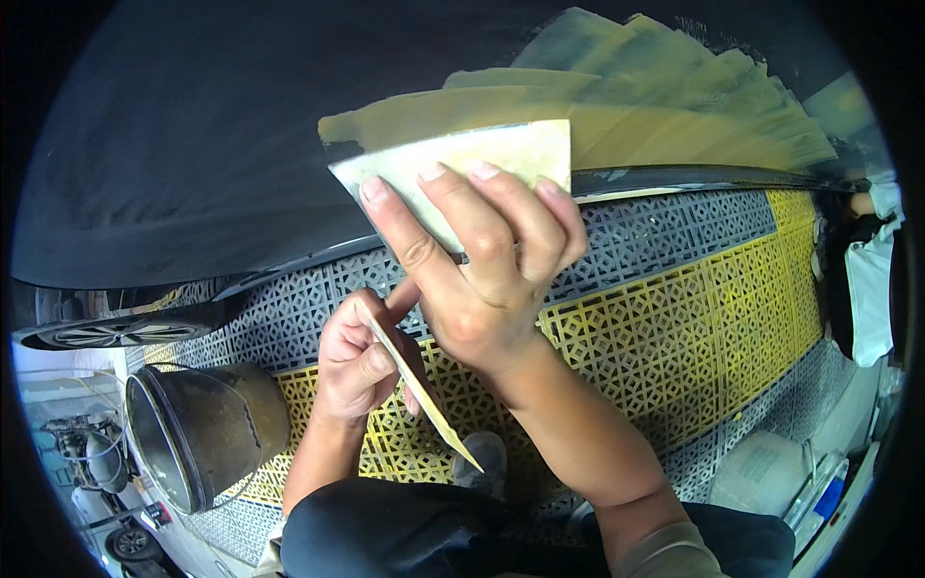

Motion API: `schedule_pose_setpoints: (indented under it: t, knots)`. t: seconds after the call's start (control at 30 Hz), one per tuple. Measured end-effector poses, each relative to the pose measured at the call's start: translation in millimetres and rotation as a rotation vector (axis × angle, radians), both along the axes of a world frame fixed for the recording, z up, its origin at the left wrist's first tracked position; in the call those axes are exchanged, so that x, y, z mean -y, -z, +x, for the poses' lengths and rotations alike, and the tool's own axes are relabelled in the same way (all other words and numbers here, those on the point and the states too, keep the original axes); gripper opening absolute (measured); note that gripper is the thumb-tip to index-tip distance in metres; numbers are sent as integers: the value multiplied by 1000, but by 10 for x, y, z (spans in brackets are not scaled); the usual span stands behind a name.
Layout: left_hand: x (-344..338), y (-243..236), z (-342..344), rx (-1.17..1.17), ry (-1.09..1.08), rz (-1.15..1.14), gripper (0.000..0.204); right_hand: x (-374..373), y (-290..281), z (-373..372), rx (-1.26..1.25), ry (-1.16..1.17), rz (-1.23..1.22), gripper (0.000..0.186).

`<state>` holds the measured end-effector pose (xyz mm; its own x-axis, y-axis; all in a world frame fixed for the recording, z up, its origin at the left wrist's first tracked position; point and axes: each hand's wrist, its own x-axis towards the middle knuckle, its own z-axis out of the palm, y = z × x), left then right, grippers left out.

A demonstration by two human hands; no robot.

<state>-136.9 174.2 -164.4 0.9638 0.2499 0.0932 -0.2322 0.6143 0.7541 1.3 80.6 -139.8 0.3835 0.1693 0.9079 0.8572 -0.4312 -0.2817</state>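
Observation:
My right hand [487, 260] grips a wide, cream-coloured flat spreader [405, 173], fingers pressed over its face, against the lower part of the dark car body panel [193, 144]. Overlapping strokes of thin yellowish paste [626, 96] cover the panel above and to the right of the spreader. My left hand [356, 366], just below and left of my right, pinches a second thin, pale board [429, 409], held nearly edge-on, with yellowish material along it.
Yellow floor grating [636, 337] and grey grating [665, 226] lie below the car. A dark bucket [212, 433] stands lower left, near a wheel [116, 332] and machinery [101, 458]. A pale container [747, 477] is lower right; a person in white [867, 299] is at the far right.

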Motion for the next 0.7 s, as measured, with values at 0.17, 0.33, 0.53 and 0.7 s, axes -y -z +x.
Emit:
schedule_pose_setpoints:
  t: [0.17, 0.33, 0.53, 0.7]
  knots:
    - [48, 220, -10, -84, 60, -92, 24, 93, 321, 29, -50, -26, -98, 30]
    - [135, 452, 30, -191, 76, -98, 25, 242, 558, 85, -80, -25, -245, 38]
    - [217, 383, 14, -180, 174, -68, 21, 423, 502, 64, -67, -19, -213, 35]
    - [230, -81, 14, -72, 186, -20, 22, 342, 2, 80, 52, -22, 76, 31]
